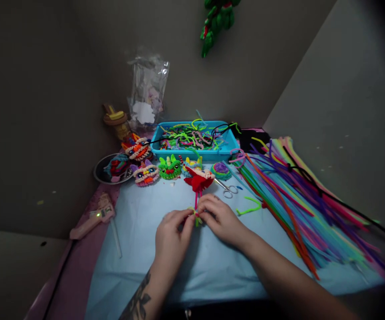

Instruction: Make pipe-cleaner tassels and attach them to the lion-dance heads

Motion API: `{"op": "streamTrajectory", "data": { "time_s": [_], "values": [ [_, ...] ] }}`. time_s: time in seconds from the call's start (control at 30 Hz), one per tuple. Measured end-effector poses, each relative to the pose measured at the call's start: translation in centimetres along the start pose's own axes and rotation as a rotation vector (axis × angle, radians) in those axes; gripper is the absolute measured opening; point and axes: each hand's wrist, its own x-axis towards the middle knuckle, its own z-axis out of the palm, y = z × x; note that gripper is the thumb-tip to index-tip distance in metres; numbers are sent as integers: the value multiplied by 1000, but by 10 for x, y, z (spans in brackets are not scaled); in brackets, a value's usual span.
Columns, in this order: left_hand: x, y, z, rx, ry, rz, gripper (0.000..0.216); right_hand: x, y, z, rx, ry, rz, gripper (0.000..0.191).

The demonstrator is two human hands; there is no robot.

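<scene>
My left hand [172,231] and my right hand [221,218] meet over the middle of the table, both with fingers pinched. Between their fingertips is a small yellow-green and pink pipe cleaner piece [197,218], mostly covered by the fingers. Pink pipe cleaner strands [196,200] run up from it towards a red fuzzy piece with a pale edge [199,181]. Scissors [229,191] lie just right of the red piece. A bent lime-green pipe cleaner [251,206] rests to the right of my right hand.
Several fuzzy animal heads, one green [170,168], line the front of a blue tray [192,154] of pipe cleaner scraps. Pipe cleaner bundles [292,200] spread along the right. At left are a pink glue gun [95,218] and a round bowl [99,178]. Blue sheeting [135,266] covers the table.
</scene>
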Motion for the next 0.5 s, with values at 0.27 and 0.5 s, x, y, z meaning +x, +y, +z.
{"op": "streamTrajectory", "data": {
  "time_s": [0.27, 0.5],
  "values": [
    [17, 3, -7, 121, -43, 175, 14, 0, 0, 0, -5, -4, -8, 20],
    [23, 1, 0, -10, -47, 105, 14, 1, 1, 0, 44, 16, 1, 20]
  ]
}}
